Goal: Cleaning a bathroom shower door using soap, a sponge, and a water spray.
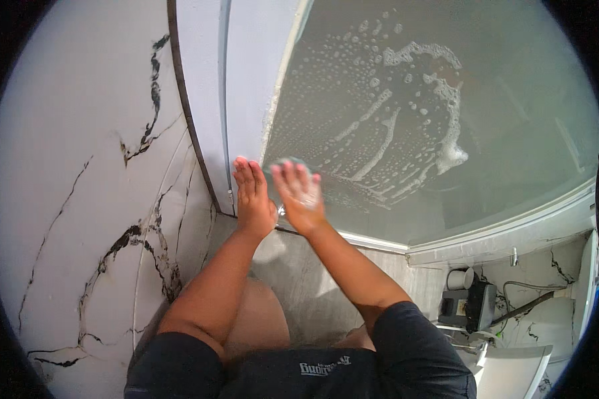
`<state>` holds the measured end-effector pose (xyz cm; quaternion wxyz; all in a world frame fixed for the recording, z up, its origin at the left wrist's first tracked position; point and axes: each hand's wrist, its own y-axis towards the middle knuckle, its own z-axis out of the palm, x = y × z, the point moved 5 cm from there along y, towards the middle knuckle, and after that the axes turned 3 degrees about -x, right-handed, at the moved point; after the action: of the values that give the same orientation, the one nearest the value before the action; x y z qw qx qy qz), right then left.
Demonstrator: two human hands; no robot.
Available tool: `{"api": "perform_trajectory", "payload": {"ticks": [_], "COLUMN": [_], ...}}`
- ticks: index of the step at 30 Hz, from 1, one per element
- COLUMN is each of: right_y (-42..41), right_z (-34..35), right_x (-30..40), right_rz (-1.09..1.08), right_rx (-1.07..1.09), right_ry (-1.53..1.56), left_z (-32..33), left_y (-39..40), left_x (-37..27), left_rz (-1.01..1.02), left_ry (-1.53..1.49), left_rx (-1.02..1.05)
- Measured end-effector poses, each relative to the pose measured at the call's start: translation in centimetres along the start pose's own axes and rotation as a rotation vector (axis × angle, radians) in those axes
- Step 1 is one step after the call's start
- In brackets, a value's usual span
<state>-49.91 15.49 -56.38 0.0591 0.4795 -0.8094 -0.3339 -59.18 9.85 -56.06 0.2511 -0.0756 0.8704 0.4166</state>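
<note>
My left hand (253,202) lies with fingers extended against the white frame (249,90) at the left of a glass panel, holding nothing that I can see. Just right of it, my right hand (302,197) is blurred, flat against the lower left corner of the wet glass panel (509,149). White foam clings to that hand. Something pale shows past its fingertips, too blurred to name. A small shiny metal fitting (281,210) sits between the two hands. Soap foam (449,154) streaks the glass in a broad arc, with bubbles and runs to its left.
A marble-patterned wall (80,199) stands close on my left. The panel's white bottom rail (374,242) borders a grey floor (309,289). At the lower right are a dark grey box (466,305), a white cup-like container (460,278), a hose (529,284) and a white basin-like fixture (511,371).
</note>
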Motion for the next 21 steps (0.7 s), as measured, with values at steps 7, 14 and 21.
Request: {"api": "perform_trajectory", "payload": {"ticks": [7, 14, 21], "right_y": [-6.7, 4.4, 6.8], "right_z": [-6.3, -10.2, -12.2], "right_x": [-11.2, -7.2, -5.5], "right_rz": [0.253, 0.361, 0.141], "right_rx": [-0.225, -0.425, -0.131], "right_ry": [-0.055, -0.022, 0.178], "left_z": [-0.3, -0.8, -3.9], "left_y": [-0.6, -0.4, 3.4], "left_x": [0.4, 0.2, -10.2], "left_rz": [-0.044, -0.051, 0.365], "left_ry": [0.023, -0.046, -0.439], "left_rx": [0.043, 0.02, 0.073]}}
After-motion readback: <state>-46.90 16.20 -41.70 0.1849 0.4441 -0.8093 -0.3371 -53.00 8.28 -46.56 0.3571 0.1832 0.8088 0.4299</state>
